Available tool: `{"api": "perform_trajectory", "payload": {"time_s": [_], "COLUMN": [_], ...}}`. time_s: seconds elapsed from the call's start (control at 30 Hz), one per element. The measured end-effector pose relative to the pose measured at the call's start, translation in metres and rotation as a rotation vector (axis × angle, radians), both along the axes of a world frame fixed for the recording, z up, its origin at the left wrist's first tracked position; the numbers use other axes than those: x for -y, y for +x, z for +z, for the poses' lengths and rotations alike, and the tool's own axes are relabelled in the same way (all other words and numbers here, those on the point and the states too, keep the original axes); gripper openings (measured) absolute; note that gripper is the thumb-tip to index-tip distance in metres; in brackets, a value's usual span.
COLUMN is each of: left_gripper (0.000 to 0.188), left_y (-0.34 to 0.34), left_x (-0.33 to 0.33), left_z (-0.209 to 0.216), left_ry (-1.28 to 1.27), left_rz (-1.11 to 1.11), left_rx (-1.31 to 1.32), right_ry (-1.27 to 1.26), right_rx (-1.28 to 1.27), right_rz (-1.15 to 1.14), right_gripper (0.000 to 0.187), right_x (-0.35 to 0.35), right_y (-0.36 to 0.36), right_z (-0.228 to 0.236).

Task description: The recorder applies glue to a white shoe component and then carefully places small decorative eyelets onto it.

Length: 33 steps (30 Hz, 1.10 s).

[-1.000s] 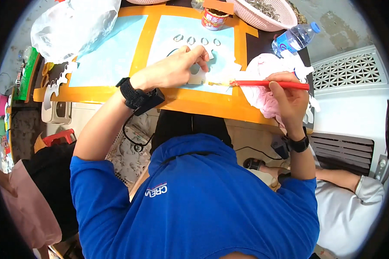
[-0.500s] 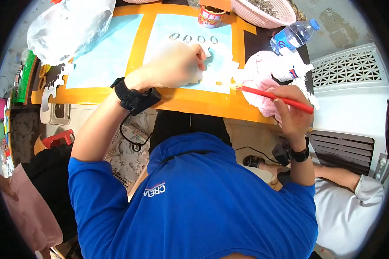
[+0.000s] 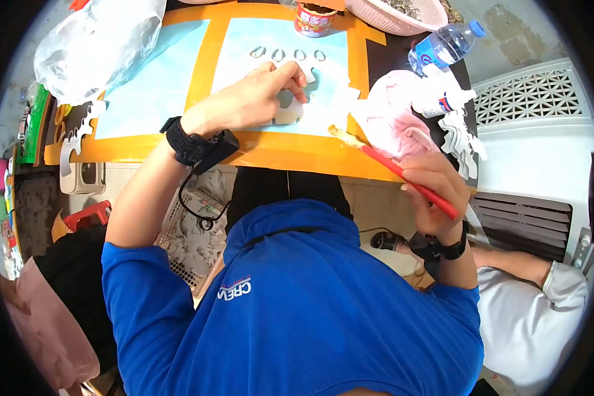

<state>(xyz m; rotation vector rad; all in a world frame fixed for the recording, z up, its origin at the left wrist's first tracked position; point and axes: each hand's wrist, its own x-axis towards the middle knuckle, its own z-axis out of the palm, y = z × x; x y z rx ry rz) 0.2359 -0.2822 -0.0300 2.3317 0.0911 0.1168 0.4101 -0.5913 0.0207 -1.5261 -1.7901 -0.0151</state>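
Note:
My left hand [image 3: 251,100] is over the light blue sheet [image 3: 244,49], with thumb and fingers curled together. Its fingertips are on a white scalloped piece [image 3: 288,113] that shows below and beside them; the fingers cover part of it. My right hand [image 3: 439,185] grips a brush by its red handle [image 3: 409,175] at the table's front edge. The pale bristle end [image 3: 345,136] points left, over the orange tape, apart from the white piece. Several small dark-rimmed oval rings [image 3: 278,55] lie in a row on the sheet beyond my left hand.
Right of the sheet are a pink cloth [image 3: 393,109], a white bottle [image 3: 439,104], a stack of white scalloped pieces [image 3: 461,142] and a water bottle [image 3: 445,46]. A red tub [image 3: 313,21] and a pink basket [image 3: 402,23] stand behind. A plastic bag [image 3: 102,46] lies left. People sit on both sides.
The brush has swung with its handle end nearer me and its bristles slightly left, as my right hand came lower. My left hand has shifted slightly, fingers still over the white piece.

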Motion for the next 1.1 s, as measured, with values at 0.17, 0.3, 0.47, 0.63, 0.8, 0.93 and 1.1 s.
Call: {"api": "perform_trajectory", "payload": {"time_s": [0.17,0.3,0.47,0.63,0.8,0.93,1.1], "left_gripper": [0.036,0.038,0.039,0.037,0.041,0.043,0.045], "left_y": [-0.001,0.0,0.002,0.003,0.003,0.003,0.003], "left_x": [0.0,0.0,0.0,-0.001,-0.002,-0.003,-0.002], "left_z": [0.002,0.003,0.002,0.003,0.001,-0.001,0.002], "left_ry": [-0.006,-0.02,0.006,0.026,0.01,0.002,-0.003], "left_rz": [0.001,0.0,-0.011,-0.012,-0.016,-0.031,-0.019], "left_rx": [-0.013,-0.026,-0.021,-0.028,-0.018,-0.004,-0.015], "right_ry": [0.011,0.016,0.003,-0.059,-0.118,-0.134,-0.132], "right_rx": [0.02,-0.017,-0.016,0.09,0.181,0.195,0.145], "right_rz": [0.049,0.076,0.112,0.175,0.275,0.324,0.321], "right_gripper": [0.031,0.031,0.03,0.031,0.027,0.028,0.028], "right_x": [-0.006,-0.006,-0.002,0.005,0.001,-0.002,-0.009], "right_y": [0.003,0.003,0.004,0.006,-0.003,-0.005,-0.005], "right_z": [0.003,-0.001,-0.004,-0.001,0.012,0.014,0.016]}}
